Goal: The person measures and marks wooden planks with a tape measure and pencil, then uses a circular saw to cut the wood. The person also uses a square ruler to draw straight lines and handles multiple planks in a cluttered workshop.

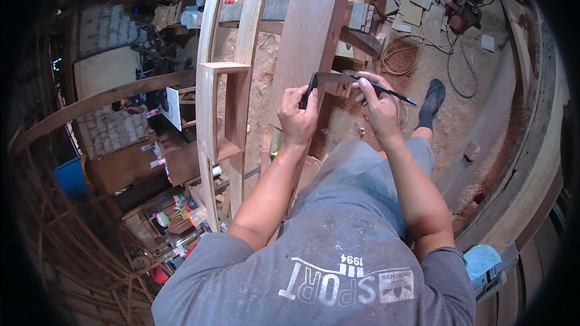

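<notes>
My left grip (299,113) pinches one square (332,77), its stock (313,82) partly hidden; at three o'clock from it, my right grip (380,105) pinches one pencil (396,95), also partly covered.

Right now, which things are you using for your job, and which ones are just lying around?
Seem to belong to the job:
- angled square, held in the left fingers
- black pencil-like tool, held in the right fingers
- wide wooden plank, close by, probably

Seem to be just lying about:
- pale wood scraps
- dark red tool
- blue container
</notes>
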Demonstrator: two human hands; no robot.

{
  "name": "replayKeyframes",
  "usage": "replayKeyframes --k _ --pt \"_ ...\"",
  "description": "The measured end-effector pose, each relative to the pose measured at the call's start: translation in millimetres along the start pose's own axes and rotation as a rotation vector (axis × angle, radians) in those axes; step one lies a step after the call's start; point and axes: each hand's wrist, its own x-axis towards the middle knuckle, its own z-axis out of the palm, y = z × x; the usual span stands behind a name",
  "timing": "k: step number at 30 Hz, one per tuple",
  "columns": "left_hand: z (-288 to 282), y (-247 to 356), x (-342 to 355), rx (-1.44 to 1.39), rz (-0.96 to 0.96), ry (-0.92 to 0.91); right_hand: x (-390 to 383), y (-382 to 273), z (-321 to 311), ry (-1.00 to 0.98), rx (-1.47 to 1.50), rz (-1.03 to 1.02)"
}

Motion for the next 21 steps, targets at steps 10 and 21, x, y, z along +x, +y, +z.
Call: replayKeyframes --k 10,21 --pt "7 -3 -1 0.042 0.032 0.056 19 25 18 -0.093 0.082 0.073" --pt "5 -1 -2 0.075 0.025 0.04 39 50 33 -0.139 0.382 0.166"
